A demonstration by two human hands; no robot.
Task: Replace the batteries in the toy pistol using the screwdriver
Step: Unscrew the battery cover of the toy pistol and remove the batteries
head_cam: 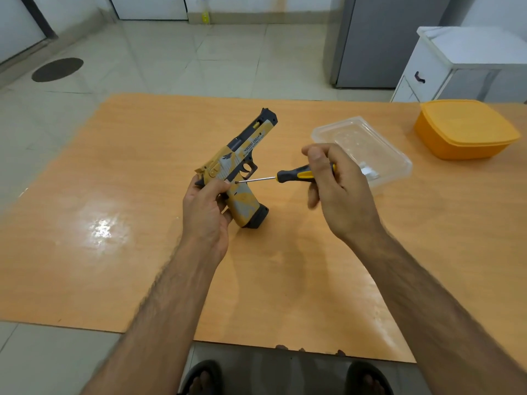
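Note:
The toy pistol [242,155] is yellow, grey and black, held above the wooden table with its barrel pointing up and away. My left hand [206,212] grips it at the back of the grip. A screwdriver [293,174] with a black and yellow handle lies level in my right hand [339,192]. Its thin metal tip touches the side of the pistol just above the grip. The pistol's black base hangs close to the table top.
A clear plastic container [362,149] with small white items in it stands right of my right hand. An orange lidded box [463,129] sits at the table's far right. The wooden table [114,195] ends near my feet. A white cabinet [456,64] stands behind.

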